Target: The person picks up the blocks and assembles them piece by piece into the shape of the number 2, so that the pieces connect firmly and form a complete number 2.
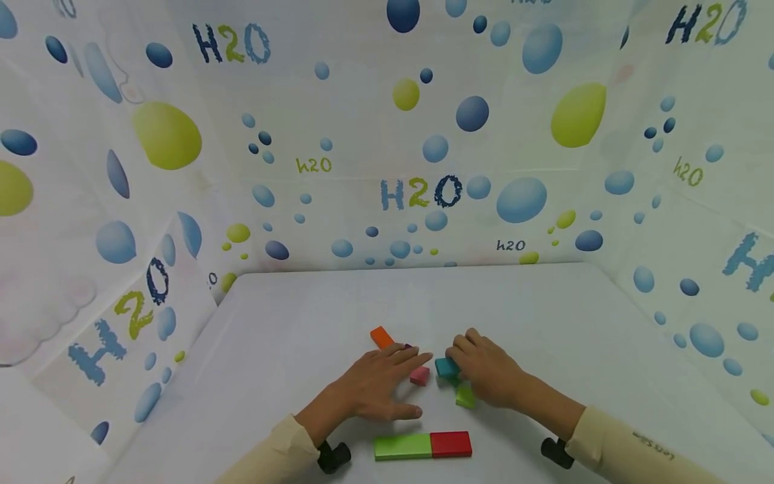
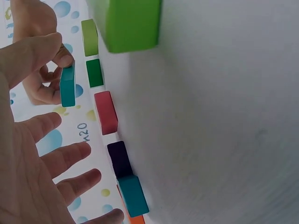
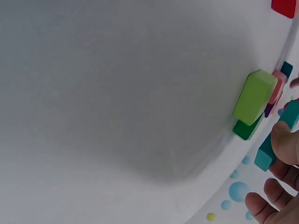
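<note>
My right hand pinches a teal block between thumb and fingers, just above the table. Fingers spread, my left hand hovers to the left of it and holds nothing. Around the hands lie loose blocks: a pink one, a light green one and an orange one. The left wrist view also shows a dark green block, a dark purple block and a second, bluer block. In the head view my left hand partly covers the purple one.
Close to my body, a long light green block and a red block lie end to end on the white table. A patterned curtain rises behind the table and along both sides.
</note>
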Demonstrator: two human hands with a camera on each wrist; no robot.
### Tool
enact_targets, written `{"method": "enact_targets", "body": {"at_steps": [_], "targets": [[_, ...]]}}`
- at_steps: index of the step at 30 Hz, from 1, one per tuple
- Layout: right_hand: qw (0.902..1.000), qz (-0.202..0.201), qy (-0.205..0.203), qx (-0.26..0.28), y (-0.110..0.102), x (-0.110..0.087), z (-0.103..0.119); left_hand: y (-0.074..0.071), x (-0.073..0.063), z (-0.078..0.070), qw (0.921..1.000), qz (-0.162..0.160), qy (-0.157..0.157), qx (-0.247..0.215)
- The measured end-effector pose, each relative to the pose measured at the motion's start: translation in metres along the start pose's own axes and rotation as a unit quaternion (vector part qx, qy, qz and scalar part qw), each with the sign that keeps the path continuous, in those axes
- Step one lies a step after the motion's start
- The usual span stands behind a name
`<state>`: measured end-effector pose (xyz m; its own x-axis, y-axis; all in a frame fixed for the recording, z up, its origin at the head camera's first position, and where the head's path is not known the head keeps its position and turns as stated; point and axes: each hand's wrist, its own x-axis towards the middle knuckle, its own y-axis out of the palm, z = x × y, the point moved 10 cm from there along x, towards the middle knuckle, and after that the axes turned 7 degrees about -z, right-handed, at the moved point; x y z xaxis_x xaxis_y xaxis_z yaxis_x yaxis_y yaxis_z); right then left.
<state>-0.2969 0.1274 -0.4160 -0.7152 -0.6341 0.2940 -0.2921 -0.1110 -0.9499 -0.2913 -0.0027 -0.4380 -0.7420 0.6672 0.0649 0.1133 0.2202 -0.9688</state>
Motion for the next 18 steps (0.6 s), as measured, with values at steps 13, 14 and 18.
{"method": "enact_targets", "body": {"at_steps": [13, 14, 18], "targets": [[0.9990, 0.017, -0.034, 0.023, 0.004, 0.003, 0.025, -0.003, -0.013, 0.001, 1.0000, -0.004, 0.005, -0.001], [0.9989, 0.018, -0.035, 0.025, 0.004, 0.003, 0.026, -0.003, -0.013, 0.001, 1.0000, -0.003, 0.006, -0.001], [0.9985, 0.027, -0.037, 0.029, 0.005, 0.004, 0.032, -0.002, -0.016, 0.002, 1.0000, 0.000, 0.006, 0.004]]}}
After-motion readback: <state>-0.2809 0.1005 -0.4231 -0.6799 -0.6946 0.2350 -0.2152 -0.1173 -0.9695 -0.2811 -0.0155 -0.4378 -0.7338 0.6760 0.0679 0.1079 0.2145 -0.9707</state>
